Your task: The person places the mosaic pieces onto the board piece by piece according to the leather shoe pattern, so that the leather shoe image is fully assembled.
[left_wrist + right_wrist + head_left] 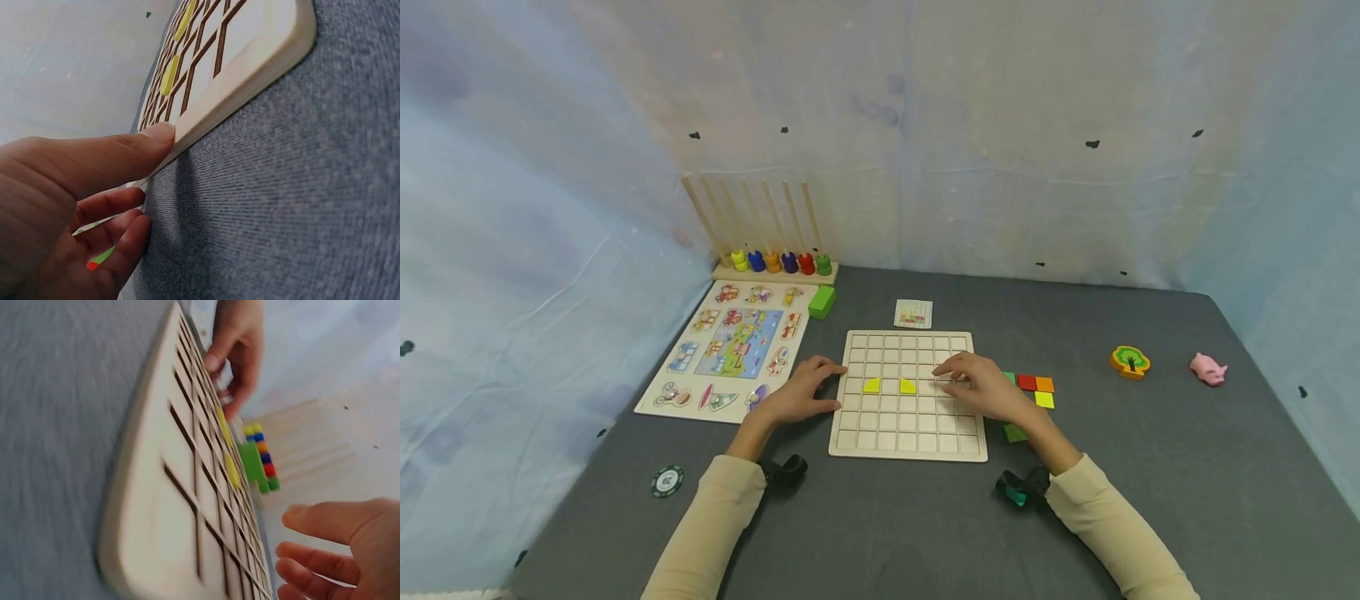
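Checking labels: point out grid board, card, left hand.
Grid board (pixel 907 404), head view: bare square near its middle.
Card (pixel 913 314), head view: middle of its printed face.
Left hand (pixel 802 392), head view: back of the hand.

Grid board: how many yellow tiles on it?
2: left yellow tile and right yellow tile, same row of the grid board, one cell between. Right hand hides part of the board in head view; more could be hidden.

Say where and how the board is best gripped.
Probably at the left and right edges of the board, one hand from each side: it is thin and lies flat, so the rim offers the best hold. The left hand has its thumb at the left edge. Keep it level, since two yellow pieces lie on it.
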A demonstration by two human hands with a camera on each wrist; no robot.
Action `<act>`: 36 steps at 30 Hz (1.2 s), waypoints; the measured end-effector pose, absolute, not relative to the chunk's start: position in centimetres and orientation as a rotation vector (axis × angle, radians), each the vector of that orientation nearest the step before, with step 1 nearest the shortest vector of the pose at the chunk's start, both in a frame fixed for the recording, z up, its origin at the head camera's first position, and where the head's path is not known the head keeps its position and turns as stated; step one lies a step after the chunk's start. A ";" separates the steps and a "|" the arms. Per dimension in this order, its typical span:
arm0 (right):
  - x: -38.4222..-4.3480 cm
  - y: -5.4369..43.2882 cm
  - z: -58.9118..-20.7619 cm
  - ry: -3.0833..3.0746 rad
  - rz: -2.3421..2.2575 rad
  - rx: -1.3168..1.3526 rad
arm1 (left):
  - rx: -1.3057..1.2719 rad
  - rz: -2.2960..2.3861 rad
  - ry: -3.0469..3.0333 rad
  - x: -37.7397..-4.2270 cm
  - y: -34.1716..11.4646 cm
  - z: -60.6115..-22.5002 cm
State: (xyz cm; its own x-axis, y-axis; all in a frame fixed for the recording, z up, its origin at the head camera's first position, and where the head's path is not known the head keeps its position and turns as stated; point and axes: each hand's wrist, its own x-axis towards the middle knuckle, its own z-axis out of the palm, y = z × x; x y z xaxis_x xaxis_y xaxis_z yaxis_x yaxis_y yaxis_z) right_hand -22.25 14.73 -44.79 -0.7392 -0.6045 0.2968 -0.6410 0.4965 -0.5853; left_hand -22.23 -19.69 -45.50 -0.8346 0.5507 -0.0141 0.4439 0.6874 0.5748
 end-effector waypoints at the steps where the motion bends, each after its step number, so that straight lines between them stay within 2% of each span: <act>1: -22.1 15.3 -44.5 -2.675 1.078 1.091 | 0.804 0.851 2.710 -22.2 -19.7 -45.5; 11: -21.4 20.8 -43.8 -2.676 1.020 0.884 | 0.799 0.845 2.713 -22.4 -19.7 -45.6; 20: -20.8 24.7 -44.4 -2.649 0.926 0.829 | 0.806 0.837 2.728 -22.2 -19.6 -45.4; 36: -20.5 26.8 -45.7 -2.778 0.772 0.714 | 0.802 0.840 2.729 -22.2 -19.6 -45.6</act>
